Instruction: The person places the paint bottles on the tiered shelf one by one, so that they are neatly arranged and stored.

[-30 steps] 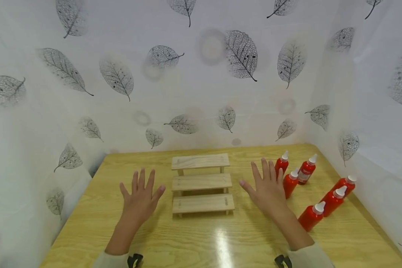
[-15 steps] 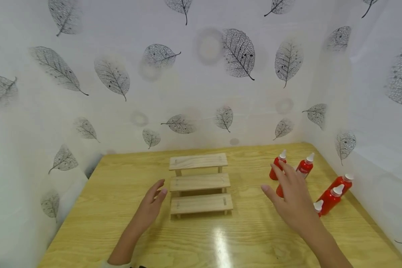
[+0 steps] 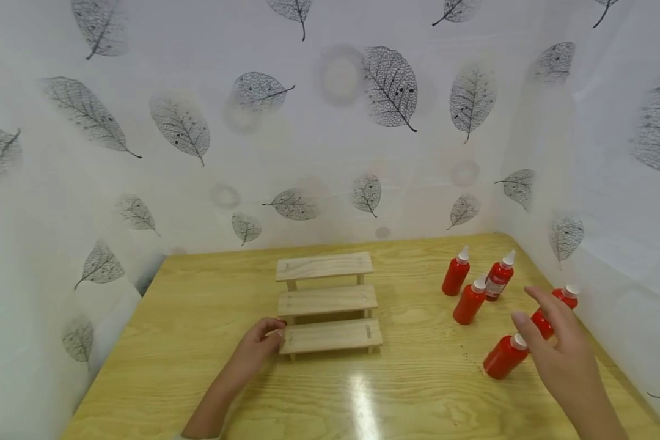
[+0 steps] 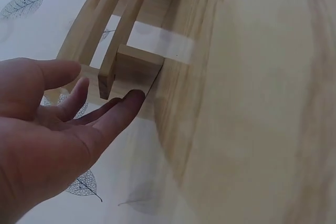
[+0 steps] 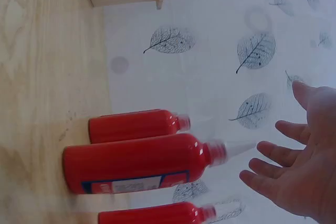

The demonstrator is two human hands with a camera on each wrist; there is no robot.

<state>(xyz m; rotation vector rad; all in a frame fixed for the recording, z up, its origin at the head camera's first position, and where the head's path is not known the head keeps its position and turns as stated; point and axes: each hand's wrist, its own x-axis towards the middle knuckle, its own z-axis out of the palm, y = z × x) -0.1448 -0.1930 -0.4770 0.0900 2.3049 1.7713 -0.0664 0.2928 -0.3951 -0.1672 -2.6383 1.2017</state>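
A three-step wooden stand (image 3: 330,336) stands on the table. My left hand (image 3: 253,351) is at the left end of its lowest step. In the left wrist view, the fingers of that hand (image 4: 63,135) touch the stand's end (image 4: 137,66), thumb apart from the fingers. My right hand (image 3: 566,360) is raised by the red squeeze bottles at the right, fingers spread and holding nothing. It partly hides one bottle (image 3: 541,322). A red bottle (image 5: 131,163) with a pointed nozzle lies close to the right hand's fingers (image 5: 265,153) in the right wrist view, apart from them.
More red bottles with white caps stand upright nearby: one at the front (image 3: 503,359), one in the middle (image 3: 469,305), two behind, one at the far right (image 3: 565,297). A white leaf-patterned sheet (image 3: 330,153) encloses the back and sides of the wooden table (image 3: 209,293).
My left hand has turned and moved right to the stand's lowest step. My right hand has moved right, past the middle bottles, to the right-hand ones. The stand and bottles have stayed put.
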